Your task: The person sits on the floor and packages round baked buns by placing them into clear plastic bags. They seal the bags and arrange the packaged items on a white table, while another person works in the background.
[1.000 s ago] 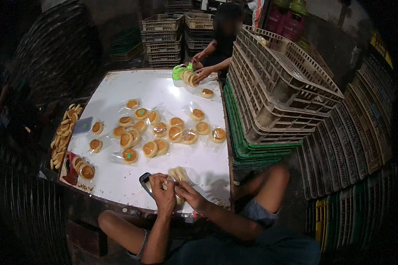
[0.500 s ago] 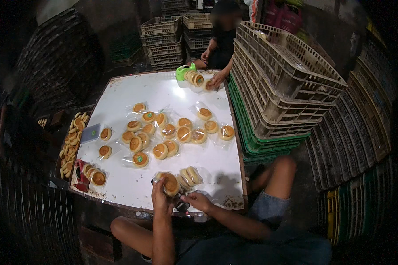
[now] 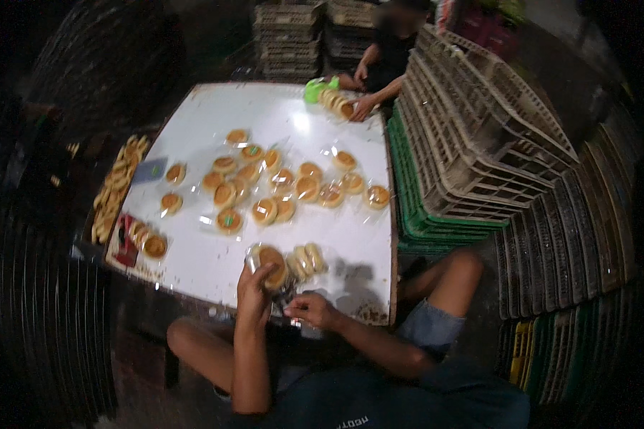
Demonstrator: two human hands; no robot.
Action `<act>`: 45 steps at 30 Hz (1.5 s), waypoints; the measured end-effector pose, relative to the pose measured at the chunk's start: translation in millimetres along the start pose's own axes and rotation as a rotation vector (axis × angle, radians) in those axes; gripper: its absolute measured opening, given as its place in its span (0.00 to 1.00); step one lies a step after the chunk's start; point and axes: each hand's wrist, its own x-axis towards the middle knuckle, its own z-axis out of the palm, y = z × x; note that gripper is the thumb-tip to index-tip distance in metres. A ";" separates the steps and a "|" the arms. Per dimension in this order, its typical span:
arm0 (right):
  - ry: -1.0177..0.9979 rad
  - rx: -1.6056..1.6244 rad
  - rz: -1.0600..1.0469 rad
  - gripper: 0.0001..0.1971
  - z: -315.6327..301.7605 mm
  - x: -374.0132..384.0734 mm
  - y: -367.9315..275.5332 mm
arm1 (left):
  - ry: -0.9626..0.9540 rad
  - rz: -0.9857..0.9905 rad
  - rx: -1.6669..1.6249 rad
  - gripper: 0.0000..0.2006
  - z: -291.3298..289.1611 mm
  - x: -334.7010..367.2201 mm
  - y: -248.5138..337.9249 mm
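Note:
My left hand is closed round a bag of round buns, golden-brown top facing up, above the table's near edge. Close to the bag's lower end, my right hand has its fingers pinched together; what lies between them is too small and blurred to make out. A small dark object, partly hidden, sits at the table edge between the hands. Just right of the held buns, a clear bag with several pale buns in a row lies on the white table.
Several bagged buns spread over the table's middle. At the left stand a red holder, a bluish box and heaped buns. Stacked crates rise along the right edge. Across the table, a co-worker's hand touches a row of buns.
The view has shifted, so the table sits higher in the picture. My left hand still grips the bagged buns, with my right hand close by. The co-worker's buns now form one row.

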 end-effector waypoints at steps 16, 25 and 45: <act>-0.055 -0.252 0.050 0.13 -88.5 18.2 -157.6 | -0.325 0.015 0.604 0.37 13.5 -7.4 -26.5; 0.137 -0.510 -0.539 0.30 -100.7 5.2 -101.6 | -0.313 -0.349 0.103 0.40 12.8 -6.5 -32.4; 0.526 -0.553 0.023 0.27 -104.9 19.8 8.6 | 0.370 0.053 1.815 0.42 -47.2 277.9 -88.8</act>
